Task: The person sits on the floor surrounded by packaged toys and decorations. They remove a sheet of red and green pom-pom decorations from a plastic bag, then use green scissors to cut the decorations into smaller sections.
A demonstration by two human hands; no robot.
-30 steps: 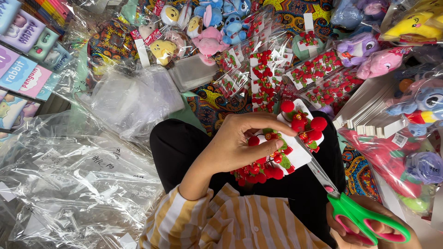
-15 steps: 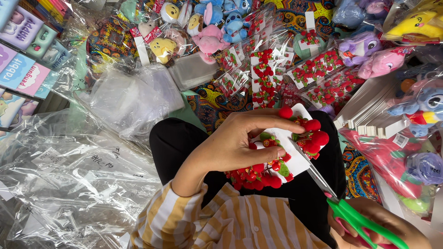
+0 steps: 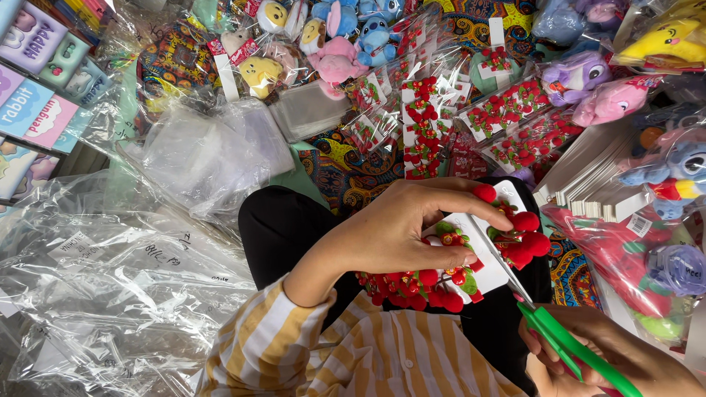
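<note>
The left hand (image 3: 401,235) is closed around a white card (image 3: 482,250) studded with red cherry-shaped clips, thumb below and fingers curled over its top edge, holding it above the lap. The right hand (image 3: 610,360) grips green-handled scissors (image 3: 566,342), whose blades lie across the card between clip rows. Bagged clip cards (image 3: 507,121) and plush toys (image 3: 334,44) lie beyond the knees.

Plush toys (image 3: 334,55) in bags; clear plastic bags (image 3: 110,294); stacked white cards (image 3: 588,176).
</note>
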